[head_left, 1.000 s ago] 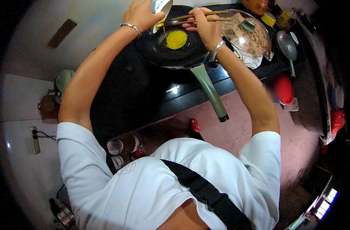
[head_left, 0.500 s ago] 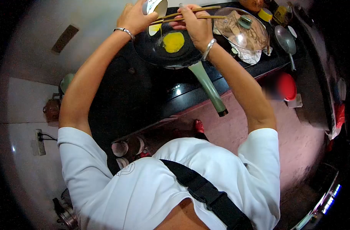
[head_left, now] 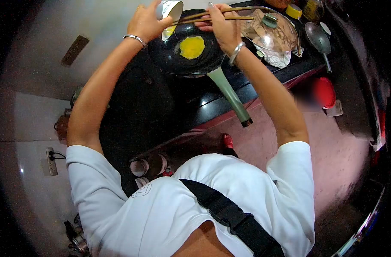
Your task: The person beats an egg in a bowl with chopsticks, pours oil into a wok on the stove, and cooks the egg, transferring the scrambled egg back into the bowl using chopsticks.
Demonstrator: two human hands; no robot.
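On black pan (head_left: 165,58), bright yellow egg (head_left: 192,47), uneven-edged; left hand (head_left: 147,22) clasping tilted bowl (head_left: 174,9), right hand (head_left: 225,30) pinching chopsticks (head_left: 244,18)

No lettering can be read anywhere. On the near left, the white T-shirt (head_left: 161,210) carries a thin, dark line print (head_left: 142,189), its shape too faint to make out. On the far side, the white bowl (head_left: 173,10) shows dark marks outside, too small to tell whether letters or pattern.
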